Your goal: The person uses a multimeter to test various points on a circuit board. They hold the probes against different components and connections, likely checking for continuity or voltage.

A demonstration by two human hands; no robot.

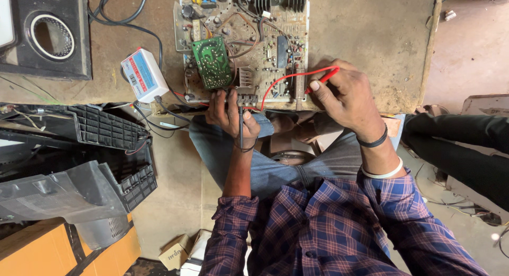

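Note:
A large circuit board with many parts and a black heat sink lies on a worn brown workbench. A small green board stands on its near left part. My left hand grips a black probe at the board's near edge, its black lead running down over my wrist. My right hand pinches a red probe at the board's near right corner; its red lead loops left across the board.
A white and blue box-shaped unit with cables sits left of the board. A black speaker cabinet is at far left. A dark plastic casing lies low left. Another person's dark-sleeved arm reaches in at right.

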